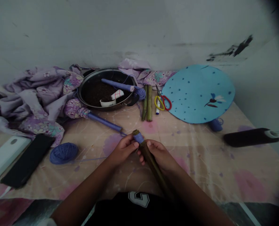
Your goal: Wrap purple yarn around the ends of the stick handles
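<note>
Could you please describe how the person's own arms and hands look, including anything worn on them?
The left hand and right hand wear no gloves, and no ring or bracelet shows. Both forearms are bare, without cables. A pale patch where the left arm leaves view may be a sleeve edge; I can't tell. The black top has a pale, letter-like mark.

Head-worn view, forward and down.

Yarn ball [64, 153] left of stick [151, 159] in hands [161, 154], pan [89, 104] behind, scissors [162, 97] between stalks [149, 103] and board [193, 94]
</note>
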`<state>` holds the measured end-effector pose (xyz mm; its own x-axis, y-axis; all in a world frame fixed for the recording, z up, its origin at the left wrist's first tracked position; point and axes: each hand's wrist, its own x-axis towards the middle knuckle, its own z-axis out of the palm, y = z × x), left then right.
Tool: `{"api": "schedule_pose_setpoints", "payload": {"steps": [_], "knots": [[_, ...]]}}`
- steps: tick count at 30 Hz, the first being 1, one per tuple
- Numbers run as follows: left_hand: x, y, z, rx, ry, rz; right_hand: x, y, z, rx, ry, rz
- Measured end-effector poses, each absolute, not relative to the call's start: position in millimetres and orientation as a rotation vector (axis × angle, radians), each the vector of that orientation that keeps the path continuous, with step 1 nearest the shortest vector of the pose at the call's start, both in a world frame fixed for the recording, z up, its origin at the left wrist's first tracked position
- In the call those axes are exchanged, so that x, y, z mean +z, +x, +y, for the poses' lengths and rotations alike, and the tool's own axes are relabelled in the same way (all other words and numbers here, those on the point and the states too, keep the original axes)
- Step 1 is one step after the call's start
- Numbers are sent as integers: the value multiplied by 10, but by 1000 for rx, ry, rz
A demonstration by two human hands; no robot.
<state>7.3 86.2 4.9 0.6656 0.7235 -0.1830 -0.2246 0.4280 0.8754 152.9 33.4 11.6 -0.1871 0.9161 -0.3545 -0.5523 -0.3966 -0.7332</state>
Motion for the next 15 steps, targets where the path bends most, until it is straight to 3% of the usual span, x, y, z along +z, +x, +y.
{"api": "schedule_pose_setpoints", "payload": {"steps": [15], "knots": [[110, 93, 913, 595, 1212, 764, 215, 1513, 342, 1657, -1238, -606]]}}
